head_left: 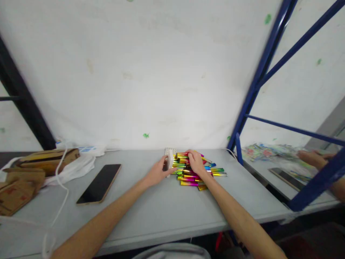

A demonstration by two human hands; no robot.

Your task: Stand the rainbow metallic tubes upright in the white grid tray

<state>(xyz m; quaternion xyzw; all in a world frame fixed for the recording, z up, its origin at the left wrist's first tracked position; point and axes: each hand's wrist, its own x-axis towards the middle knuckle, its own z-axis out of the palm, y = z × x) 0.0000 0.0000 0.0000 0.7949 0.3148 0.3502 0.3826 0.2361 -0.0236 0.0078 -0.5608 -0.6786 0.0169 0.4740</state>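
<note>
A pile of shiny, multicoloured metallic tubes (188, 179) lies on the grey table (151, 216), near the wall. My left hand (159, 172) is at the pile's left side, its fingers wrapped round a small white block-like object (170, 159) that stands against the tube ends. Over the top of the pile lies my right hand (196, 163), fingers bent down onto the tubes. Whether it grips any of them is hidden.
A black phone (99, 184) lies left of my left hand. Brown packages (24, 180), white plastic (78, 167) and a white cable (64, 194) are at far left. A blue metal frame (249, 90) stands right; beyond it are another phone (287, 178) and another person's hand (312, 158).
</note>
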